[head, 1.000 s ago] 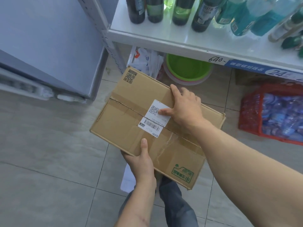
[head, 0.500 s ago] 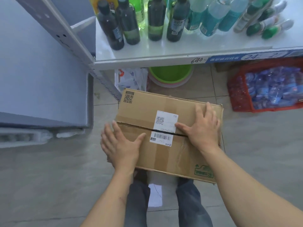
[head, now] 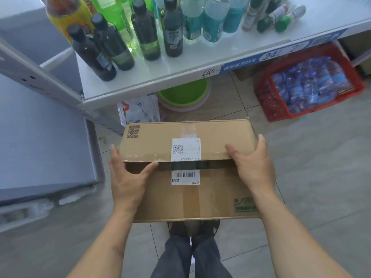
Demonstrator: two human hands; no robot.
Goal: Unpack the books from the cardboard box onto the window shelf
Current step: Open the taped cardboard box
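A brown cardboard box [head: 190, 171] with a split white shipping label [head: 185, 160] sits just in front of the person's legs, below the white shelf [head: 200, 57] of dark and teal bottles. The left hand [head: 128, 177] grasps the far flap's left end, thumb tucked into the dark gap along the centre seam. The right hand [head: 253, 167] grips that flap's right end likewise, fingers wrapped over the box's side. A red plastic basket [head: 267, 109] stands on the tiled floor to the right.

Brown cardboard box [head: 208, 193] with white barcode label [head: 185, 161] and green printed logo [head: 245, 205]; red basket [head: 269, 109] at right holds blue, possibly patterned packets [head: 309, 85]; lime-green basin [head: 183, 93] behind.
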